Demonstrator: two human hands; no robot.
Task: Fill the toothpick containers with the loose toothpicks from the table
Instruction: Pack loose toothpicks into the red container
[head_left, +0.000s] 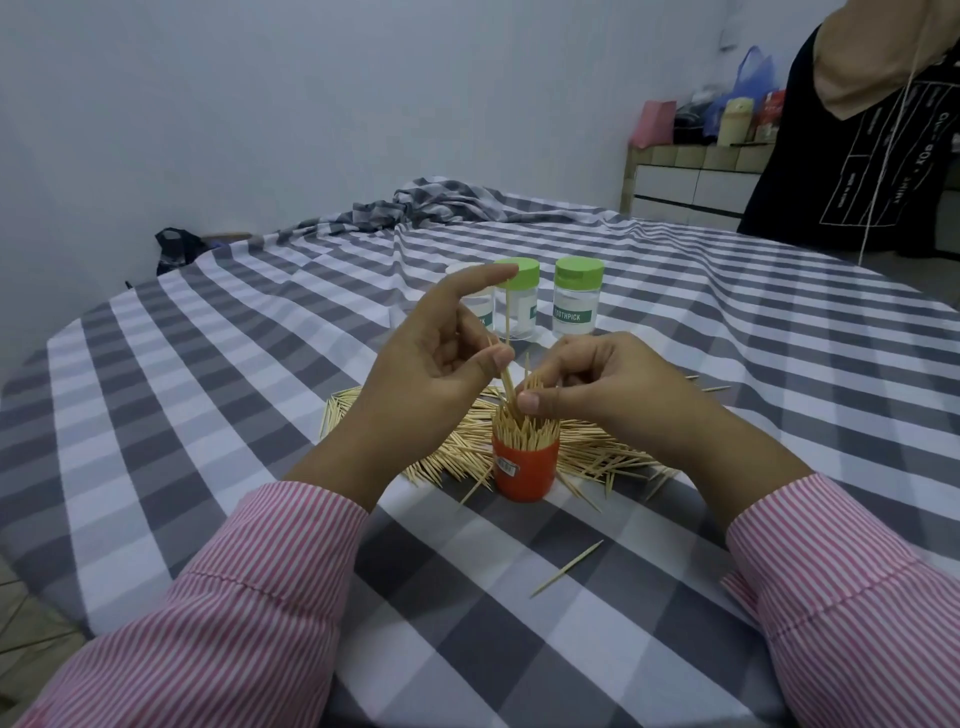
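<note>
A: Both hands are over the orange container (525, 470), which stands upright near the front of the tabletop (218, 395) and is packed with toothpicks standing on end

B: The left hand (441, 374)?

A: Thumb and middle finger pinch a single toothpick (506, 332) in a narrow grip, index finger lifted clear above its top. I'd say it's held near-vertical so the point drops straight into a gap in the bundle

B: And the right hand (597, 384)?

A: Its fingers are curled, thumb and fingertips closed on a small bunch of sticks at the container's mouth, likely steadying them so they don't splay while the new one goes in

B: Plenty left to collect?

A: Yes, the loose toothpicks (587, 452) lie fanned around and behind the container, touching its base, and one stray toothpick (569, 567) sits apart, nearer the camera. Behind stand two green-lidded jars (578, 296), lids on, with a third clear jar (475, 306) partly hidden by the left hand; I'd judge those come later

B: The setting?

A: A grey-and-white checked cloth (727, 322) covers the tabletop, bunched up at the far edge, against a pale bare wall. Another person in a dark top (872, 156) stands at the far right beside a cluttered shelf (696, 171)
</note>
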